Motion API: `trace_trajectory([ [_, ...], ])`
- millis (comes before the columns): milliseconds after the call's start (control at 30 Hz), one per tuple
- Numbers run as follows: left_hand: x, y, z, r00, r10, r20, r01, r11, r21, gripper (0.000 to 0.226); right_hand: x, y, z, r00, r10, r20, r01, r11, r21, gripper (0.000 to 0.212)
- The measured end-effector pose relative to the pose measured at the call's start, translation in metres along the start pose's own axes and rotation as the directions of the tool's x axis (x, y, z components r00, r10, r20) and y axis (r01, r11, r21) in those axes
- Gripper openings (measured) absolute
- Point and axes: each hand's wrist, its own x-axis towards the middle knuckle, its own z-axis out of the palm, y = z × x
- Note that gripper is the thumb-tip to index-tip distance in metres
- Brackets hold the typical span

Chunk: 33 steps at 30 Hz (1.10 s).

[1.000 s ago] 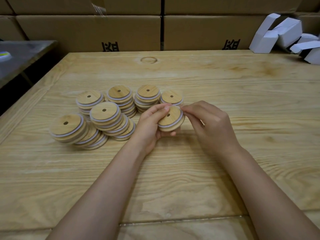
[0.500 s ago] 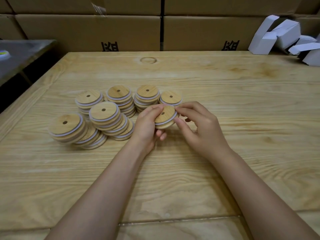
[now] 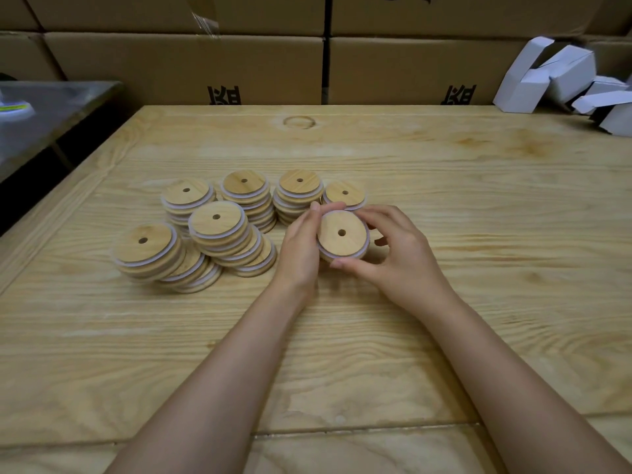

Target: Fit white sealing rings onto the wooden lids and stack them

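both hands, left hand (image 3: 301,248) and right hand (image 3: 400,258), pinch one wooden lid (image 3: 342,234) by its rim, likely seating its white ring (image 3: 366,242) before stacking.

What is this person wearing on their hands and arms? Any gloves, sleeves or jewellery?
Nothing that shows. The left hand and right hand are bare, with no gloves or rings visible. The left forearm and right forearm are also uncovered down to the picture's lower edge: no sleeves, watch or bracelet in view.
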Motion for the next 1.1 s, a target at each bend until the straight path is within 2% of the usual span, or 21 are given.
trace_trajectory([
  [167, -0.005, 0.005, -0.002, 0.984, -0.131, 0.122, 0.150, 0.976, -0.160, 0.042, 0.001, 0.002, 0.000, 0.992, 0.118, -0.037, -0.110, 0.980, 0.167, 0.049],
  [300, -0.005, 0.005, -0.004, 0.974, -0.138, 0.179, 0.175, 0.962, -0.208, 0.040, 0.002, 0.005, -0.001, 0.984, 0.169, -0.050, -0.152, 0.958, 0.241, 0.037],
  [367, -0.004, 0.004, -0.005, 0.972, -0.102, 0.214, 0.144, 0.971, -0.189, 0.038, 0.002, 0.004, -0.003, 0.988, 0.147, -0.050, -0.133, 0.968, 0.213, 0.042],
  [467, -0.003, 0.004, -0.006, 0.969, -0.067, 0.237, 0.101, 0.986, -0.132, 0.050, 0.002, 0.000, -0.002, 0.994, 0.111, -0.022, -0.106, 0.977, 0.184, 0.062],
  [567, -0.002, 0.002, -0.003, 0.978, -0.063, 0.199, 0.083, 0.992, -0.095, 0.047, 0.008, -0.003, -0.003, 0.995, 0.084, -0.045, -0.078, 0.990, 0.114, 0.065],
  [633, -0.002, -0.001, 0.002, 0.986, -0.061, 0.155, 0.066, 0.997, -0.029, 0.036, 0.017, -0.003, -0.008, 0.991, 0.073, -0.116, -0.068, 0.997, 0.045, 0.061],
  [700, -0.004, -0.007, 0.008, 0.989, -0.037, 0.145, 0.020, 0.993, 0.112, 0.024, 0.031, -0.002, -0.013, 0.981, 0.083, -0.178, -0.084, 0.996, 0.001, 0.058],
  [767, -0.005, -0.013, 0.012, 0.986, -0.020, 0.166, -0.028, 0.958, 0.285, 0.012, 0.044, 0.001, -0.015, 0.980, 0.090, -0.177, -0.102, 0.993, -0.058, 0.059],
  [833, -0.007, -0.018, 0.012, 0.977, -0.034, 0.209, -0.060, 0.903, 0.426, 0.025, 0.057, 0.005, -0.012, 0.985, 0.093, -0.142, -0.111, 0.986, -0.123, 0.062],
  [900, -0.009, -0.017, 0.011, 0.969, -0.048, 0.244, -0.082, 0.864, 0.497, 0.029, 0.068, 0.009, -0.006, 0.988, 0.111, -0.108, -0.126, 0.980, -0.152, 0.064],
  [1100, -0.012, -0.010, 0.010, 0.965, -0.051, 0.258, -0.098, 0.841, 0.533, 0.030, 0.073, 0.020, 0.011, 0.988, 0.132, -0.080, -0.142, 0.980, -0.136, 0.066],
])
